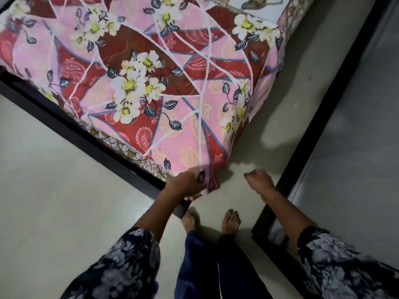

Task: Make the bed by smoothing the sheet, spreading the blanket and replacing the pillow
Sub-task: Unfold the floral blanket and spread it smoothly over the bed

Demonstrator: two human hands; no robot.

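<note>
Blanket (151, 83), pink and dark red with white flowers, dark leaves and pale crossing lines, lies spread over the top of the bed and fills the upper half of the view. Its near corner hangs past the corner of the bed toward the floor. Beneath the blanket's lower edge a strip of sheet (121, 145) with a brown and cream pattern shows along the mattress side, and a further patch of patterned fabric shows at the upper right edge of the bed. The black bed frame (71, 128) runs diagonally under the mattress, from the left edge of the view to the corner just in front of the person.

Left hand (185, 184) grips the hanging corner of the blanket, fingers curled round the fabric, right at the corner of the frame. Right hand (258, 179) is held in the air just beside that corner, apart from the cloth, its fingers curled inward and holding nothing.

Both forearms emerge from dark sleeves with a pale floral print. Two bare feet (231, 221) stand on the pale tiled floor (54, 201) below the hands, above dark blue trousers. A second black frame (323, 117) runs diagonally along the right side.
</note>
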